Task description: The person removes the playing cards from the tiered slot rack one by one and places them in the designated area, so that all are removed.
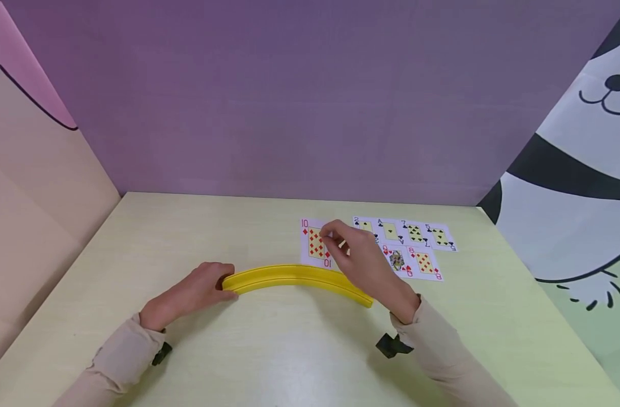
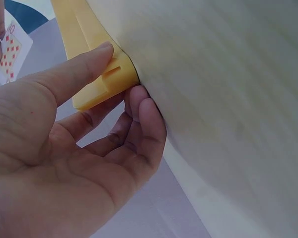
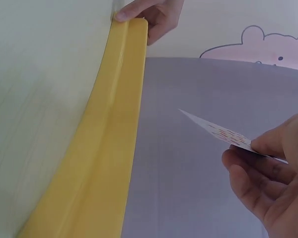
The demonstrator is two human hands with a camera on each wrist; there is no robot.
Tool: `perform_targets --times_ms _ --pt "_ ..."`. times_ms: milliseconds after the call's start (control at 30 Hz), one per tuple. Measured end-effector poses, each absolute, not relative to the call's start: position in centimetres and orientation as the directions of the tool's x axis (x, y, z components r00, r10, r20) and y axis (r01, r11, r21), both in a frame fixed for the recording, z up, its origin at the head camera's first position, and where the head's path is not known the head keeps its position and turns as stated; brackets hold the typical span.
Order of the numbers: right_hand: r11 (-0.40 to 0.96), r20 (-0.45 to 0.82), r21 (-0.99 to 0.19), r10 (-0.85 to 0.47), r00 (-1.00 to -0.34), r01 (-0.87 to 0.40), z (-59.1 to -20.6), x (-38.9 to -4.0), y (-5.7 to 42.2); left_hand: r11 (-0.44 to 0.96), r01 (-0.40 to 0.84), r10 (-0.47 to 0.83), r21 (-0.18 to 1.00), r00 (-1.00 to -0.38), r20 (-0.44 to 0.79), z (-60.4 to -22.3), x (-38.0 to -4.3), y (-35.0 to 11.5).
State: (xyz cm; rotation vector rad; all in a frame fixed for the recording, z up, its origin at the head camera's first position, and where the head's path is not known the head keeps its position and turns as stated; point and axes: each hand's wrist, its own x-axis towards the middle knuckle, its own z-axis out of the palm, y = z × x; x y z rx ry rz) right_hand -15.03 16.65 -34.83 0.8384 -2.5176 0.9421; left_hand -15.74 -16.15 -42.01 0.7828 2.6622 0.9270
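With thumb and fingers, my left hand (image 1: 195, 291) grips the left end of a curved yellow card holder (image 1: 274, 275). A groove runs along the holder, and no card stands in the part that shows. In the left wrist view the thumb lies on top of the holder (image 2: 84, 44), the fingers curled under its end. My right hand (image 1: 363, 257) pinches the ten of diamonds (image 1: 314, 246) by its edge, raised behind the holder. The right wrist view shows this playing card (image 3: 226, 135) tilted between thumb and fingers.
Behind and right of my right hand, several playing cards lie in two rows on the pale wooden table (image 1: 188, 226). The back row includes a seven (image 1: 414, 233); an eight of diamonds (image 1: 425, 263) ends the front row. A purple wall (image 1: 289, 113) rises behind the table.
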Motion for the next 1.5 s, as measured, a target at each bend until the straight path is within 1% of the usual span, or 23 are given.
perform_targets --times_ms 100,367,633,900,1200,1333,1500 --pt "0.627 0.496 -0.482 -0.381 -0.78 -0.613 -34.8 -14.9 18.1 0.66 0.411 0.547 0.628 -0.837 -0.026 -42.0 -15.8 -16.1" --pt "0.668 0.568 -0.443 -0.307 -0.764 -0.598 -35.0 -14.7 22.3 0.657 0.425 0.551 0.623 -0.835 -0.012 -41.9 -15.9 -16.1" --pt "0.747 0.606 -0.393 -0.228 -0.762 -0.536 -34.6 -14.6 26.2 0.659 0.428 0.553 0.618 -0.833 -0.013 -42.1 -16.1 -15.9" --pt "0.8 0.59 -0.379 -0.177 -0.788 -0.464 -33.9 -14.1 29.1 0.649 0.422 0.55 0.633 -0.835 -0.008 -41.9 -15.8 -15.9" --pt "0.813 0.601 -0.39 -0.13 -0.788 -0.432 -34.8 -14.4 31.7 0.657 0.424 0.55 0.623 -0.835 -0.013 -42.0 -15.7 -16.0" --pt "0.829 0.578 -0.409 -0.087 -0.811 -0.38 -35.1 -14.9 33.0 0.658 0.428 0.55 0.62 -0.835 -0.007 -42.2 -15.8 -16.0" --pt "0.858 0.521 -0.428 -0.024 -0.853 -0.285 -35.8 -15.2 34.6 0.663 0.425 0.55 0.616 -0.835 -0.015 -42.4 -15.8 -16.2"
